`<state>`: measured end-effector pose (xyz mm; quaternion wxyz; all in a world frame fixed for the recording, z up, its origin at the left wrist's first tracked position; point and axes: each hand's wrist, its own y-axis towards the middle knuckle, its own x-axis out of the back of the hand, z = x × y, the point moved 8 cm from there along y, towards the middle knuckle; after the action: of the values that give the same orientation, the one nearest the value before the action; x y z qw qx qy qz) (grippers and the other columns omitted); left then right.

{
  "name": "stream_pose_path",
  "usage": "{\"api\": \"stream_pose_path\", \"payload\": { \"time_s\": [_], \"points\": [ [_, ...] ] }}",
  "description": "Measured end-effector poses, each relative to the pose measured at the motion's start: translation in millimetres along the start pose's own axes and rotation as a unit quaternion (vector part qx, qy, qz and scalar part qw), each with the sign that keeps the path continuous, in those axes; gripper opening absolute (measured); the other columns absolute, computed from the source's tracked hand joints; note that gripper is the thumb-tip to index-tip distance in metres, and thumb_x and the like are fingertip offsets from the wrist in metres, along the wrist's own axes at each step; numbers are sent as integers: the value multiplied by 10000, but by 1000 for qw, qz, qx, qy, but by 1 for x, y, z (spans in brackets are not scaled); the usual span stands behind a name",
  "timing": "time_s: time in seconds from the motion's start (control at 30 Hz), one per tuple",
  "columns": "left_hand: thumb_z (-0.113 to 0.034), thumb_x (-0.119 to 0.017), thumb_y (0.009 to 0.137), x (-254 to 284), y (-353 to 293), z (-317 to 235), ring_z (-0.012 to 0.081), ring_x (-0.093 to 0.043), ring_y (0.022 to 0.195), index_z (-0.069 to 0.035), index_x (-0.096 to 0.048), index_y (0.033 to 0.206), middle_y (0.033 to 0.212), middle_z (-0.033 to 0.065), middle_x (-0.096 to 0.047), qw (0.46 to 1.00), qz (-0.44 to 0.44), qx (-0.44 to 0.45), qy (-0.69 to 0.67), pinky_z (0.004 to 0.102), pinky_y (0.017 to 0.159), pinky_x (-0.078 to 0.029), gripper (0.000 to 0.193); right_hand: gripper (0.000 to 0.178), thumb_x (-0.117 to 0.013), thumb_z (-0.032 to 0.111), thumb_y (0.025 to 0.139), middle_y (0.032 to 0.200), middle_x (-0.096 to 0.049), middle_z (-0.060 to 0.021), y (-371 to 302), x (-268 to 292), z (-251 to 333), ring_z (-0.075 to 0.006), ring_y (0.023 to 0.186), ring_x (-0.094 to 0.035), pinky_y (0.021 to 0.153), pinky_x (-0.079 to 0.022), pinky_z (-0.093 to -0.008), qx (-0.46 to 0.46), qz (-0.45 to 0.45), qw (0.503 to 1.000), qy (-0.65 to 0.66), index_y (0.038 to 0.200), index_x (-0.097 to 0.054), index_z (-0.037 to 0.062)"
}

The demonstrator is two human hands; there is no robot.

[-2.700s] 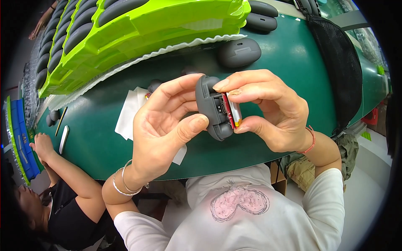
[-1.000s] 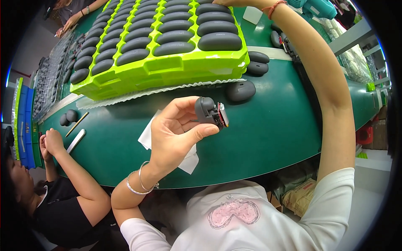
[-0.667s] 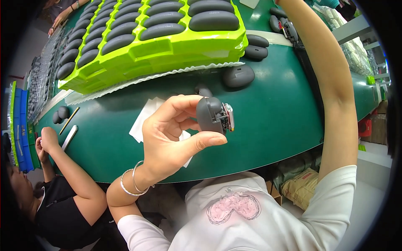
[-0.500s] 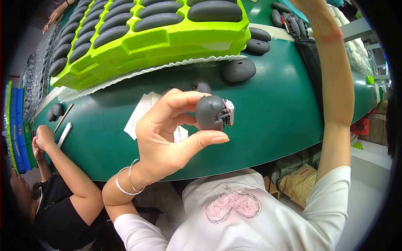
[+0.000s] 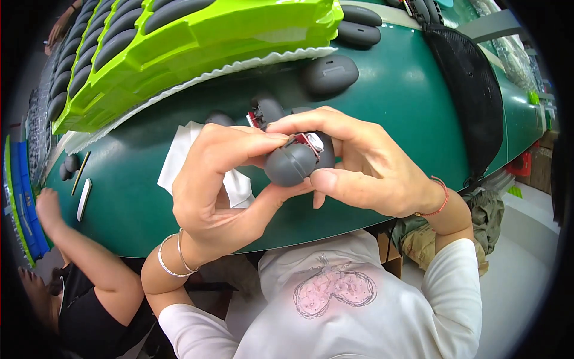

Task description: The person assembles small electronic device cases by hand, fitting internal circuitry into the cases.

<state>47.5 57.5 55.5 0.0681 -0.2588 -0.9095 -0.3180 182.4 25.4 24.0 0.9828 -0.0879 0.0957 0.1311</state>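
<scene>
Above the table's near side, my left hand (image 5: 224,179) pinches a dark grey, rounded earbud charging case (image 5: 291,164) between thumb and fingers. Red and white inner parts show at the top of this case. My right hand (image 5: 365,161) closes on its right side, thumb at the lower edge and fingers over the top. Another dark rounded surface (image 5: 326,149) shows between my right fingers; whether it is held or lies behind, I cannot tell. Just beyond my hands lie an opened case (image 5: 267,110) with red inside and a dark piece (image 5: 219,118). A white cloth (image 5: 179,157) lies under my left hand.
A bright green tray (image 5: 197,60) of grey cases fills the far left. Closed cases (image 5: 330,75) lie right of it on the green table (image 5: 406,90). A black mesh bag (image 5: 469,90) hangs over the right side. At left, a co-worker's arm (image 5: 89,245) rests near a white tool (image 5: 84,199).
My right hand has come in from the far right and closed on the case. My left hand has turned the case and shifted slightly left. The view has shifted somewhat.
</scene>
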Motion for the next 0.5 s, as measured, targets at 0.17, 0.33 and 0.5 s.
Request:
{"api": "stream_pose_path", "payload": {
  "time_s": [0.17,0.33,0.5],
  "points": [
    [31,-854,613,1,0,-1,208,-631,842,6,-620,1049,962,118,-650,1000,-18,-7,18,269,654,-532,495,532,-625,116,855,1174,-477,-101,-2,-1,-2,-154,1032,-572,708,-562,-260,-56,43,997,-7,1351,-472,-2],
    [26,-845,620,-2,-2,1,231,-640,849,6,-623,1035,947,120,-656,999,-10,-4,33,302,699,-522,471,520,-613,72,853,1113,-468,-89,-3,2,-5,-133,969,-553,727,-558,-229,-29,39,999,-12,1350,-481,-6],
    [42,-828,615,-3,-1,-1,246,-647,857,5,-625,1018,941,123,-660,998,-6,-10,54,323,728,-519,453,527,-608,57,850,1087,-457,-85,-4,2,-1,-127,956,-533,757,-548,-217,-5,38,998,-42,1358,-481,-2]
  ]
}}
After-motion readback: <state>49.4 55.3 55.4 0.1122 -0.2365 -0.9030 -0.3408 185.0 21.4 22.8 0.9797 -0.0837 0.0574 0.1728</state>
